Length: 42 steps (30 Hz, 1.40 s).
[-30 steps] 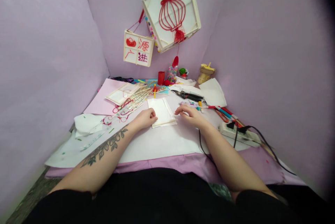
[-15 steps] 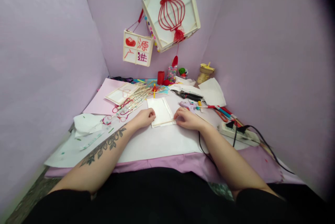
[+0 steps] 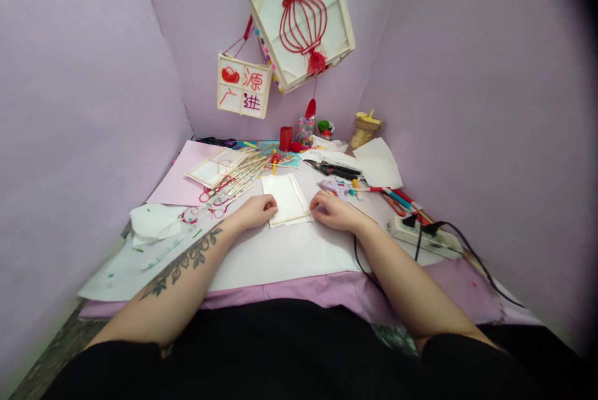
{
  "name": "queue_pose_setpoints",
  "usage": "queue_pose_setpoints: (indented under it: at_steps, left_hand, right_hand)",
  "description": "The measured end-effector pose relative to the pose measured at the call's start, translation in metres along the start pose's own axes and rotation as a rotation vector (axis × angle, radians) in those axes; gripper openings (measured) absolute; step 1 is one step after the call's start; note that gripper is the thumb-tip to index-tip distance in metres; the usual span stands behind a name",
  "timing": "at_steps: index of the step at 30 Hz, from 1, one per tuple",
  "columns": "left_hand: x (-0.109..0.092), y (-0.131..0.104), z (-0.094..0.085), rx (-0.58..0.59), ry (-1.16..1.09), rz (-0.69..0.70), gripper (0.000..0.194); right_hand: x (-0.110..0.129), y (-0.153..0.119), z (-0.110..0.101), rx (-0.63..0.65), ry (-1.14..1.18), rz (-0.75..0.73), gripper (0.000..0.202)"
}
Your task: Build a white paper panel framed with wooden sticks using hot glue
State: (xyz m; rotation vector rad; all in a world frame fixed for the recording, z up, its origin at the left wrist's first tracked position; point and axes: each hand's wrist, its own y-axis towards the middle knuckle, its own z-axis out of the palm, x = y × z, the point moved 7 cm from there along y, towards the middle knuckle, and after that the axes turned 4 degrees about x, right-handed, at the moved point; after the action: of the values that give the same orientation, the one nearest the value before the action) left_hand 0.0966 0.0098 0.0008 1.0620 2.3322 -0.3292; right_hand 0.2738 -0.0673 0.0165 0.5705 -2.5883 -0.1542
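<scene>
A small white panel with thin pale sticks along its edges lies flat on the white sheet in front of me. My left hand is at its left edge, fingers curled and closed on that edge. At the lower right corner, my right hand pinches the panel's edge near the end of a pale stick along the near side. The fingertips of both hands are partly hidden. Just beyond the right hand lies a purple glue gun.
Loose sticks and a framed panel lie at left. Black-handled pruning shears rest behind the glue gun. A power strip with black cables sits at right. A large lantern panel hangs above the back.
Both hands stay at the same edges of the panel. The whole view shifts very slightly; nothing else has visibly moved.
</scene>
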Motion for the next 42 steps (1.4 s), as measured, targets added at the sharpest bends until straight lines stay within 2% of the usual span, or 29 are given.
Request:
queue_pose_setpoints:
  at_steps: [17,20,22,24,26,28,32,34,37,42]
  left_hand:
    - [-0.003,-0.001,0.000,-0.020,0.038,-0.032,0.019]
    - [-0.004,0.000,-0.003,-0.080,0.055,0.008,0.019]
    - [-0.011,0.007,-0.006,-0.136,0.053,0.071,0.021]
    - [-0.023,0.022,-0.005,-0.136,0.062,0.163,0.022]
    - [-0.037,0.042,0.001,-0.068,0.103,0.256,0.021]
    - [-0.044,0.065,0.007,-0.013,0.126,0.279,0.018]
    - [-0.038,0.093,0.020,0.073,0.111,0.261,0.022]
    - [-0.031,0.097,0.026,0.077,0.107,0.245,0.026]
    - [-0.022,0.096,0.028,0.018,0.140,0.224,0.029]
    - [-0.024,0.090,0.028,-0.031,0.180,0.252,0.026]
  right_hand:
    - [-0.002,0.004,0.008,-0.012,-0.063,-0.013,0.012]
    - [-0.002,0.004,0.007,-0.012,-0.072,-0.013,0.012]
    - [-0.002,0.003,0.007,-0.008,-0.074,-0.014,0.012]
    - [-0.002,0.003,0.006,-0.010,-0.063,-0.014,0.011]
    - [-0.002,0.002,0.005,-0.017,-0.042,-0.014,0.011]
    - [-0.002,0.002,0.005,-0.022,-0.023,-0.017,0.011]
    - [-0.004,0.002,0.007,-0.021,-0.012,-0.016,0.010]
    - [-0.005,0.003,0.008,-0.017,-0.014,-0.016,0.010]
    - [-0.006,0.003,0.010,-0.013,-0.009,-0.012,0.010]
    - [-0.007,0.003,0.008,-0.019,0.002,-0.008,0.010]
